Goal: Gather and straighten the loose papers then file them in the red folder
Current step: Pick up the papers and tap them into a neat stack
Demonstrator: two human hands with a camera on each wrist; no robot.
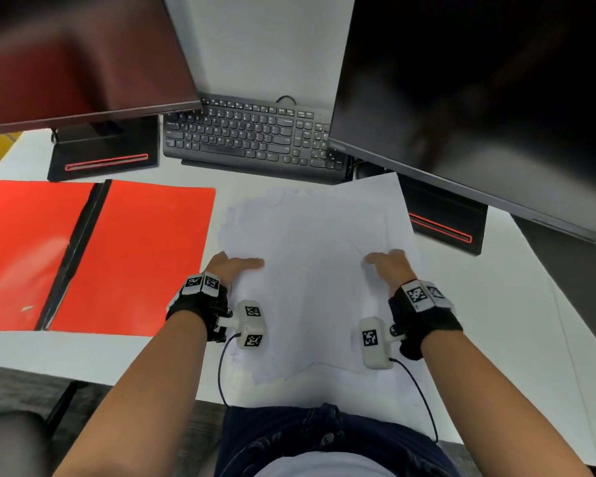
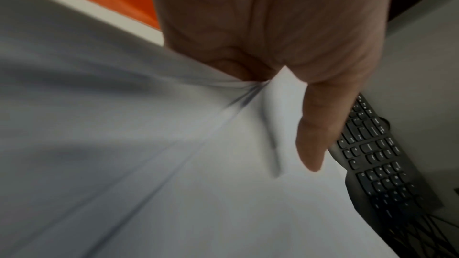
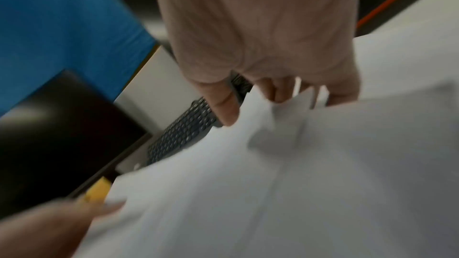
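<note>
- Folder (image 1: 135,256) lies open, flat, just left of the left hand (image 1: 233,266), its spine running away from the body
- Left fingers pinch the papers' (image 1: 310,270) left edge
- Right hand (image 1: 389,266) pinches the right edge; papers between both hands

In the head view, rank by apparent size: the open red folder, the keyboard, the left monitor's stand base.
1. red folder
2. keyboard
3. left monitor's stand base
The keyboard is partly hidden by both monitors, yet the order looks clear.
</note>
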